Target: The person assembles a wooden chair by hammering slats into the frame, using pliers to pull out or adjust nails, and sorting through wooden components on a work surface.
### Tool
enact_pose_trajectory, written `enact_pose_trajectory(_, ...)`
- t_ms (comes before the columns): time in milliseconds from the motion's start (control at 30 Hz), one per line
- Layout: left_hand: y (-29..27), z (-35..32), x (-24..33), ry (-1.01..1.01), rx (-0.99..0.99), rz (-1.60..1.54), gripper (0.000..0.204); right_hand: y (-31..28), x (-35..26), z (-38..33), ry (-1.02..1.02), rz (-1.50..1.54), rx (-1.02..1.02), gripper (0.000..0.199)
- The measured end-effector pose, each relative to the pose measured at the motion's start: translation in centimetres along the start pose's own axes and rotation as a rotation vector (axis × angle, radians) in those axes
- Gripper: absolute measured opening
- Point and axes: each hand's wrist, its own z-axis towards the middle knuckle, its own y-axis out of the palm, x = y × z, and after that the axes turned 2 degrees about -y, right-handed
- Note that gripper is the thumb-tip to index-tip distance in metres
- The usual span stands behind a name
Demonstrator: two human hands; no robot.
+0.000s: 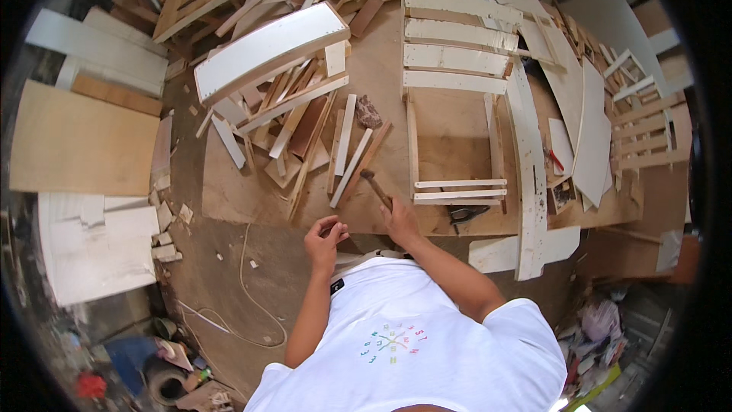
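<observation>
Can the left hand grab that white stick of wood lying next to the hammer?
Probably yes. The left hand hangs just below the white strip, with only bare board between them; the right hand holds the hammer off to the side.

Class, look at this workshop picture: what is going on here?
A person stands over a plywood worktop strewn with wood offcuts. The right hand grips a hammer, its head raised beside a white slatted frame. The left hand is curled in front of the body, fingers pinched; what they hold is too small to tell.
</observation>
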Motion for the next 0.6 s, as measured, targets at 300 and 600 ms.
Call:
enact_pose_trajectory(300, -6.6, 13.0, 0.0, -0.082, -0.226, 0.316, 0.021, 6.9, -2.2, 4.7, -0.019, -0.270, 0.485, 0.055)
enact_pose_trajectory(600, -6.6, 17.5, -2.2, 0.159, -0.579, 0.976, 0.031, 8.6, -10.0, 10.2, 0.372, -0.087, -0.011, 0.073)
